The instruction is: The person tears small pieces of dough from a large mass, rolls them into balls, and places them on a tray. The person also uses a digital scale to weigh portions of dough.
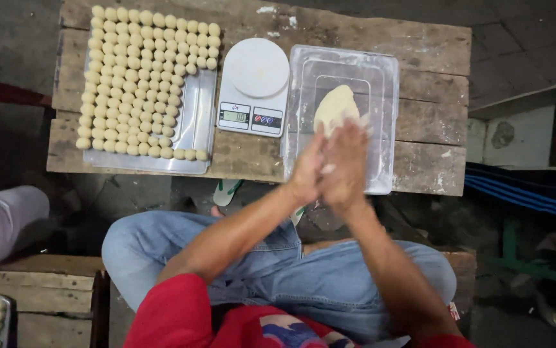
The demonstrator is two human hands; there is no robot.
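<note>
Clear tub [381, 71] w/ dough lump [334, 106], far right. Tray [199, 122] of dough balls [133, 84] far left, scale [254, 87] btwn. Left hand [308, 171] & right hand [345, 166] pressed palm-to-palm, fingers flat, over tub's near edge; grasp can't tell.

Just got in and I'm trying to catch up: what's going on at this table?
A seated person presses the left hand and right hand together, palms facing, over a clear plastic tub holding a lump of pale dough. A white kitchen scale sits beside it, and a tray of small dough balls is mostly filled.
</note>
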